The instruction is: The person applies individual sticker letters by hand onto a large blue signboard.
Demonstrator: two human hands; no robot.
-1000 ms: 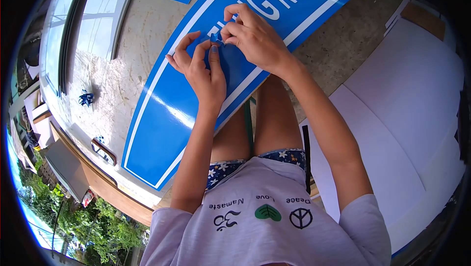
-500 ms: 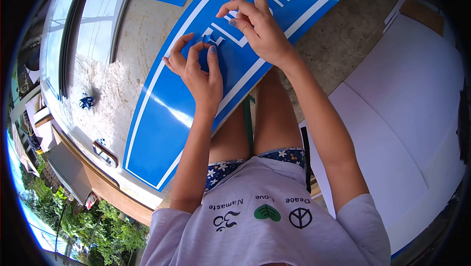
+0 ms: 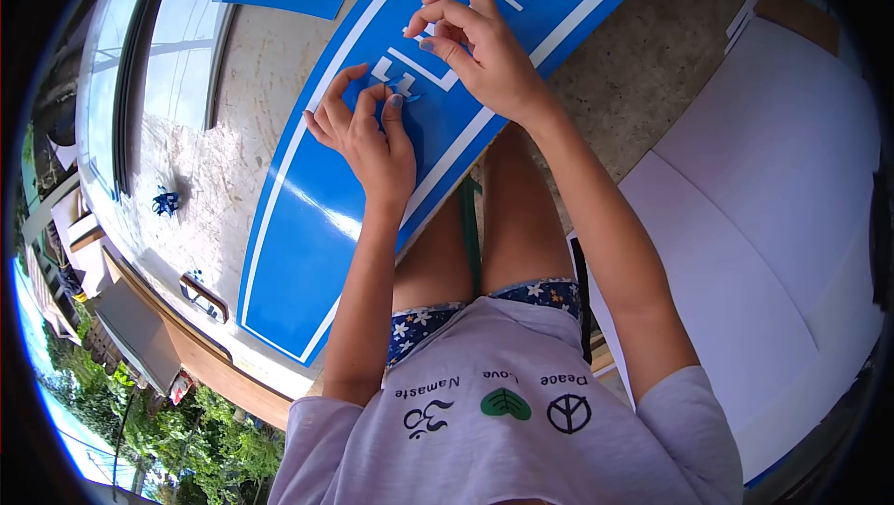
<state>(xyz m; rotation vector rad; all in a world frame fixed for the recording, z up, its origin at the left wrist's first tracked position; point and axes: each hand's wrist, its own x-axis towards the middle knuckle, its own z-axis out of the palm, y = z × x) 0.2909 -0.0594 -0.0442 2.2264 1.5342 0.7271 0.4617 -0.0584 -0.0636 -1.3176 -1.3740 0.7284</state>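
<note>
The table (image 3: 233,175) is bearing the sign (image 3: 442,126). I can't tell whether the left hand (image 3: 374,140) is pinching the scrap (image 3: 413,96) at its fingertips; the right hand (image 3: 491,63) is hovering over the sign, fingertips apart.

Your blue sign (image 3: 452,123) shows "ROOM" in white, cut at the view's edge; letters left of it are partly covered. Your lilac T-shirt (image 3: 531,454) reads, upside down, "Namaste", "Love", "Peace", with om symbol (image 3: 426,417) and peace sign (image 3: 569,414).
</note>
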